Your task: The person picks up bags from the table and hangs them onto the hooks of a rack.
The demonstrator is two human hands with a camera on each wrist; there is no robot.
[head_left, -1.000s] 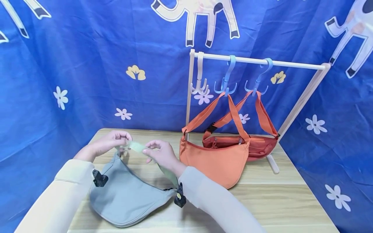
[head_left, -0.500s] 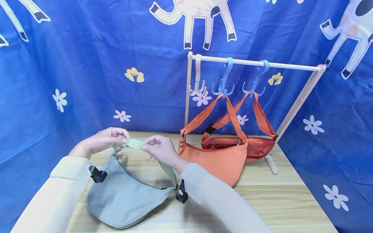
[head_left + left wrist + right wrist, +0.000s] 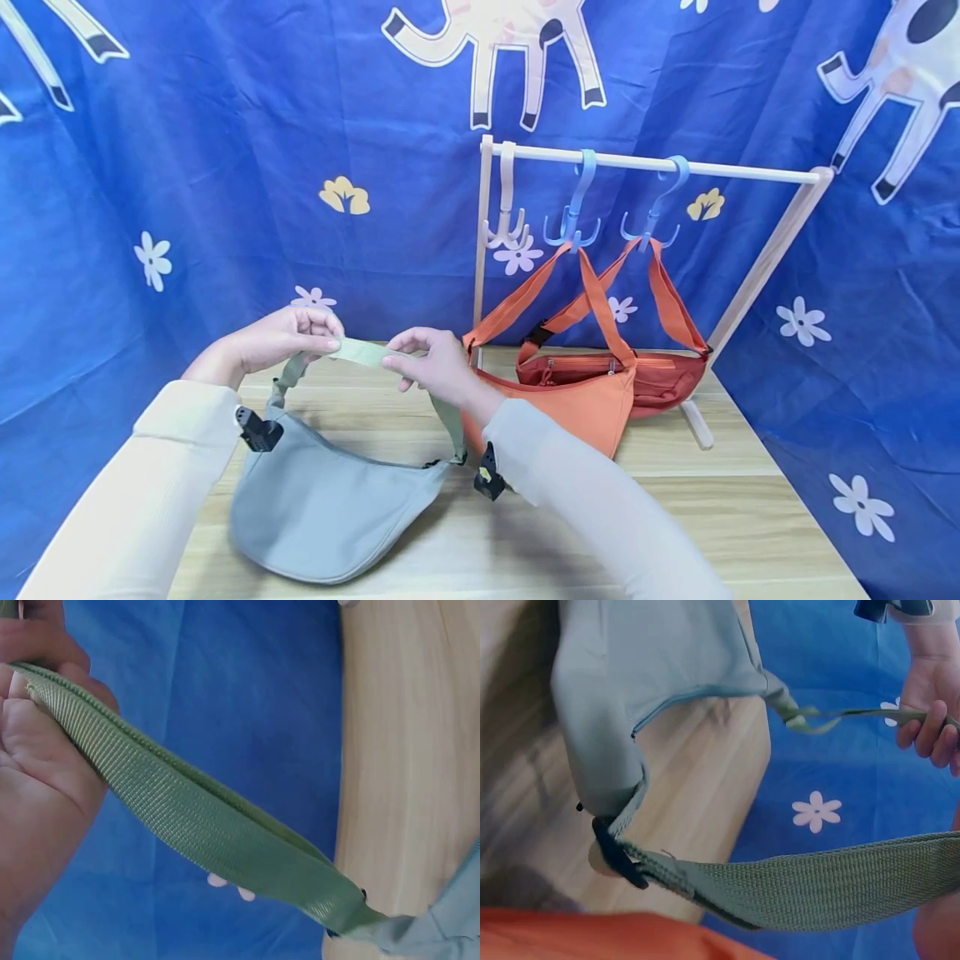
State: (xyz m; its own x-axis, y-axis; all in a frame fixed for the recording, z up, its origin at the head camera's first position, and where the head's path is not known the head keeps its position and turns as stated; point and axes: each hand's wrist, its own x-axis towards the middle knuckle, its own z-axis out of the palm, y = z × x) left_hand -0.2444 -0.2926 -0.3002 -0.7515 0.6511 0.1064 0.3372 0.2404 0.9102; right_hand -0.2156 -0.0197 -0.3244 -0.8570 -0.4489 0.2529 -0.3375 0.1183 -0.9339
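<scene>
A grey-green crescent shoulder bag (image 3: 337, 508) stands at the left of the table, its green webbing strap (image 3: 363, 352) raised in an arch. My left hand (image 3: 281, 340) grips the strap's left part between thumb and curled fingers. With thumb and fingers, my right hand (image 3: 438, 367) pinches the strap a short way to the right. In the left wrist view the strap (image 3: 202, 802) runs doubled from the palm down to the bag's corner. The right wrist view shows a black buckle (image 3: 619, 851) joining the strap to the bag's other end.
Just right of my right hand hangs an orange shoulder bag (image 3: 555, 417), with a red waist bag (image 3: 675, 382) behind it. Both hang from blue hooks on a white rail (image 3: 630, 161). A beige hook (image 3: 507, 192) is at the rail's left end. Blue curtain (image 3: 225, 167) surrounds the table.
Both hands have risen slightly and moved a little to the right with the strap. The strap stands higher and tauter, and the bag's top has lifted somewhat.
</scene>
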